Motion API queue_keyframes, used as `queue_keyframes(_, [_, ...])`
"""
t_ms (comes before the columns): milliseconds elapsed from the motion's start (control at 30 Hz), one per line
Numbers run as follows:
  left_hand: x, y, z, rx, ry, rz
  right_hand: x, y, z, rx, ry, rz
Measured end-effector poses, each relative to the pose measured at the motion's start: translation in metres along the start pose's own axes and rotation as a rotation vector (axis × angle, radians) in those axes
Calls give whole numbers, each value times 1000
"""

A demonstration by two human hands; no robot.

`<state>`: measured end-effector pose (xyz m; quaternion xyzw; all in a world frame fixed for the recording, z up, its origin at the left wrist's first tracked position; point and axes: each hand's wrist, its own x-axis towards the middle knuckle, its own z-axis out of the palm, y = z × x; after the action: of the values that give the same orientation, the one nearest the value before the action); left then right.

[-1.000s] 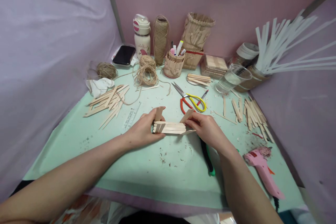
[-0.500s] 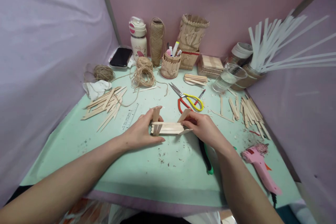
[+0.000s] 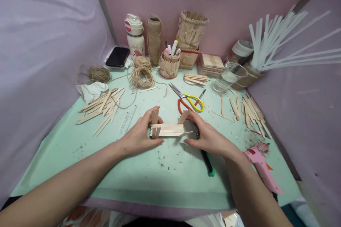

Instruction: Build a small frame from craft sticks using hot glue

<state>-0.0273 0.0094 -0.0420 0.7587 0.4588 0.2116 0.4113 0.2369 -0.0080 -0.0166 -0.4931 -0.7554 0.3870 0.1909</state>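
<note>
A small frame of wooden craft sticks (image 3: 169, 130) stands between my hands, with several sticks laid side by side and short pieces rising at both ends. My left hand (image 3: 141, 132) curves around its left end, fingers behind the upright pieces and thumb in front. Around the right end is my right hand (image 3: 206, 133), its index finger against a slanted upright and its thumb low at the front. Under my right hand lies a tool with black and green handles (image 3: 207, 163); its head is hidden. Scissors (image 3: 186, 99) with red and yellow handles lie just behind the frame.
Loose sticks lie in piles at left (image 3: 103, 108) and right (image 3: 253, 113). A pink glue gun (image 3: 263, 168) rests at the right edge. Behind are twine (image 3: 142, 74), a pen cup (image 3: 169, 64), a phone (image 3: 117, 57), a bottle (image 3: 135, 39) and a plastic cup of liquid (image 3: 229, 77).
My right hand has spread from a pinch on the right upright, its thumb moving down and toward me. My left hand stays around the left end. The whole view has shifted slightly.
</note>
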Motion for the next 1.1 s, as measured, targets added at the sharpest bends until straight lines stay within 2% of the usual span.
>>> queue_keyframes(133, [0, 1, 0, -1, -11, -2, 2, -3, 6, -17, 5, 17])
queue_keyframes(400, [0, -6, 1, 36, -33, -10, 5, 13, 21, -28, 71, 61])
queue_keyframes(800, [0, -15, 3, 46, -52, -17, 7, 13, 23, -40, 99, -3])
queue_keyframes(1100, [-1, -16, 3, 35, -50, 0, 6, 13, 26, 44, 151, -25])
